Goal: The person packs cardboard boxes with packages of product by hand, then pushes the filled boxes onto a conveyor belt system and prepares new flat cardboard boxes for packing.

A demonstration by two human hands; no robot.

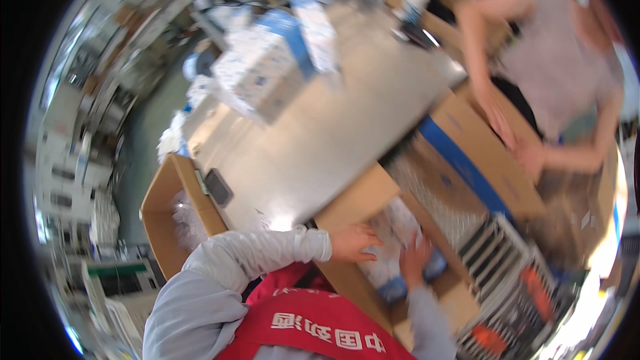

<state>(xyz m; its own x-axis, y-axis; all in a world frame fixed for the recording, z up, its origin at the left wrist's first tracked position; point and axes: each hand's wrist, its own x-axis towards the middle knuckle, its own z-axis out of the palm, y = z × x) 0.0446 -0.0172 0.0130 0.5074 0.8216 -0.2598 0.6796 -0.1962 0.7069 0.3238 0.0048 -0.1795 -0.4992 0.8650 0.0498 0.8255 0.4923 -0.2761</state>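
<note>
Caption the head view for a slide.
Both hands, left and right, press white plastic-wrapped packs into an open brown cardboard box.

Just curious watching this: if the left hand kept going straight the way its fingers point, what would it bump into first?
Probably the white plastic-wrapped packs in the open cardboard box; the left hand already seems to touch them, though blur hides the contact.

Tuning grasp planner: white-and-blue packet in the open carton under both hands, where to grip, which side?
Judging by pose: the white-and-blue packet lies flat in the open carton, walls close around it. Come from above, grip its two long edges, where the left hand and right hand already rest. Blur hides finer detail.
</note>
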